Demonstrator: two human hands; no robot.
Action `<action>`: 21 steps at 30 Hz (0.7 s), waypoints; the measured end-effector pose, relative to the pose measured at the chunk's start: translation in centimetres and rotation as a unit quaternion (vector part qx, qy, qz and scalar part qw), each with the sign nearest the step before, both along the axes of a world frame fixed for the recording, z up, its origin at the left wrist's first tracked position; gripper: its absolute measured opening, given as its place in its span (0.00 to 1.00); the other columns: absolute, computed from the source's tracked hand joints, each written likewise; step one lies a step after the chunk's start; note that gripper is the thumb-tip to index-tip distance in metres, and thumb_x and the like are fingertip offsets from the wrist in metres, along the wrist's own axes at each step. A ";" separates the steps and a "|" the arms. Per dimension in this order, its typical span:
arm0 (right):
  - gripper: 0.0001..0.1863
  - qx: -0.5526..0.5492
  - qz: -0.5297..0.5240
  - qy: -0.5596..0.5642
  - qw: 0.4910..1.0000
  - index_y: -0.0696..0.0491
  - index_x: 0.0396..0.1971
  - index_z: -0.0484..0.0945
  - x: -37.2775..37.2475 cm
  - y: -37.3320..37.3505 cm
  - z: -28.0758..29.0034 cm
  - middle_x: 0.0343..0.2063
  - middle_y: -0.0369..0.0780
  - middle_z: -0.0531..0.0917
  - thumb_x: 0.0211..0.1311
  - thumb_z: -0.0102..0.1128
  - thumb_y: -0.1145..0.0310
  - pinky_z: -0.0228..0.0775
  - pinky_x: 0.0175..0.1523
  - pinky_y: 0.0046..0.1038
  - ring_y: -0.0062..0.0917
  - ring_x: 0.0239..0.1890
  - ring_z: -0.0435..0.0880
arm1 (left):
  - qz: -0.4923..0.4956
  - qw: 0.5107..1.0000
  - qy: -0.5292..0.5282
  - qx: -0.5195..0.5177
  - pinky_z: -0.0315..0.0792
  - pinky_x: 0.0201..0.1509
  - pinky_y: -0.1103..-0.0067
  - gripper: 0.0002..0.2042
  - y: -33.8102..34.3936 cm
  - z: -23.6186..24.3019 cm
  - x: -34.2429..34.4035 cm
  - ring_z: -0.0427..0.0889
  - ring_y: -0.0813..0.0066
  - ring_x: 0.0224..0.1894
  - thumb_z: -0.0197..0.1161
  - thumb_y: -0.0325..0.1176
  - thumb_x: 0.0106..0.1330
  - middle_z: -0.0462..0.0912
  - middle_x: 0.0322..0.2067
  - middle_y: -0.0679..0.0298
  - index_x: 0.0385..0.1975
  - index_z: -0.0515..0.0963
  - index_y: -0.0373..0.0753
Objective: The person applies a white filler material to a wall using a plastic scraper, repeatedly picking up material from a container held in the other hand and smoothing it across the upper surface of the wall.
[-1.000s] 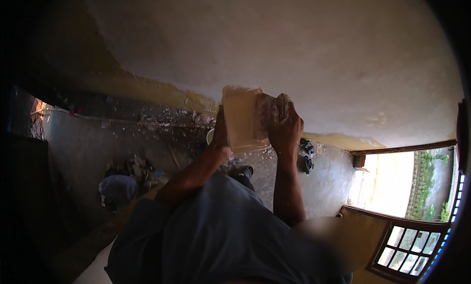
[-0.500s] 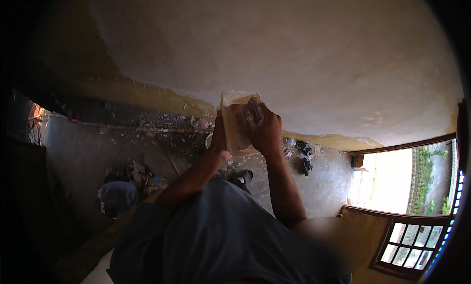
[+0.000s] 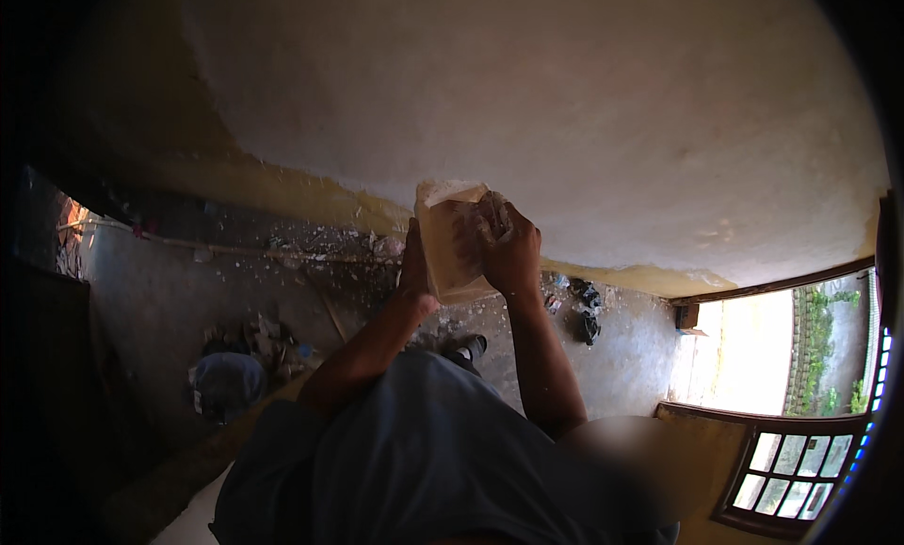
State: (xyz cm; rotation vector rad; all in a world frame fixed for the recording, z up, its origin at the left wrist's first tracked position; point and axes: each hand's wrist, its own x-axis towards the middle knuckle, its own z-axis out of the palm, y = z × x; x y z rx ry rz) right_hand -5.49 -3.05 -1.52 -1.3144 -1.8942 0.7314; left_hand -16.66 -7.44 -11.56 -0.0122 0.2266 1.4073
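Observation:
A pale, translucent plastic container (image 3: 443,286), open at the top and smeared with whitish residue, is held in front of me near the wall. My left hand (image 3: 415,280) grips it from the left and underneath; finger-like dark shapes show through its side. At the container's right edge, my right hand (image 3: 511,255) is closed, with the fingers curled around something pale and smeared that I cannot make out. Whether that is part of the container or a separate thing is unclear.
A plastered wall (image 3: 565,103) rises ahead, whitish above a yellow lower band. Pale debris and a long pole (image 3: 207,248) lie along its foot. Black plastic bags (image 3: 589,312) are on the floor at right. A bluish bucket-like thing (image 3: 227,383) stands at left, by scraps. A sandal (image 3: 467,345) shows below me.
The container has shifted slightly left and down in view, tilting a little. My right hand has edged down with it, and both hands keep their hold.

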 end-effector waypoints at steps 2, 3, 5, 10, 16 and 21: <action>0.16 -0.023 0.008 0.001 1.000 0.59 0.44 0.82 -0.2 -0.3 -0.5 0.35 0.48 0.87 0.57 0.66 0.68 0.77 0.47 0.36 0.41 0.40 0.88 | 0.006 0.998 0.033 -0.048 0.72 0.65 0.61 0.31 0.1 -0.3 0.0 0.76 0.63 0.61 0.42 0.61 0.74 0.74 0.61 0.61 0.67 0.67 0.47; 0.16 -0.036 0.006 0.004 0.999 0.59 0.44 0.82 -0.3 -0.1 -1.5 0.35 0.48 0.88 0.57 0.66 0.68 0.77 0.47 0.35 0.39 0.39 0.88 | 0.005 0.998 0.033 -0.047 0.72 0.65 0.61 0.31 0.1 -0.1 0.2 0.76 0.63 0.61 0.42 0.61 0.74 0.74 0.61 0.61 0.67 0.67 0.47; 0.13 -0.037 0.002 0.035 0.999 0.61 0.42 0.83 -0.4 0.1 -1.8 0.34 0.45 0.88 0.58 0.64 0.71 0.78 0.44 0.31 0.32 0.36 0.88 | 0.019 0.991 0.105 -0.078 0.72 0.65 0.59 0.33 -0.2 0.5 0.4 0.76 0.62 0.61 0.40 0.64 0.73 0.74 0.61 0.61 0.67 0.66 0.46; 0.11 -0.160 -0.002 0.253 0.954 0.64 0.44 0.80 3.1 2.0 -2.3 0.35 0.41 0.86 0.65 0.57 0.77 0.82 0.39 0.24 0.27 0.35 0.87 | -0.033 0.996 0.086 -0.018 0.72 0.64 0.58 0.34 -0.4 2.4 -0.4 0.77 0.60 0.60 0.38 0.63 0.73 0.74 0.61 0.60 0.67 0.66 0.44; 0.09 -0.231 -0.056 0.381 0.893 0.61 0.44 0.75 7.9 3.6 -4.2 0.40 0.40 0.84 0.66 0.58 0.77 0.79 0.46 0.23 0.21 0.40 0.83 | -0.055 0.993 0.013 0.104 0.75 0.60 0.52 0.29 1.2 7.0 0.4 0.79 0.55 0.58 0.45 0.56 0.74 0.77 0.58 0.54 0.64 0.69 0.40; 0.08 -0.283 -0.083 0.473 0.830 0.59 0.44 0.74 8.8 3.0 -3.0 0.40 0.41 0.82 0.67 0.56 0.79 0.85 0.49 0.30 0.27 0.42 0.85 | 0.009 0.996 0.024 0.090 0.77 0.58 0.61 0.25 1.1 3.4 -1.9 0.80 0.61 0.56 0.47 0.54 0.75 0.79 0.55 0.61 0.62 0.71 0.43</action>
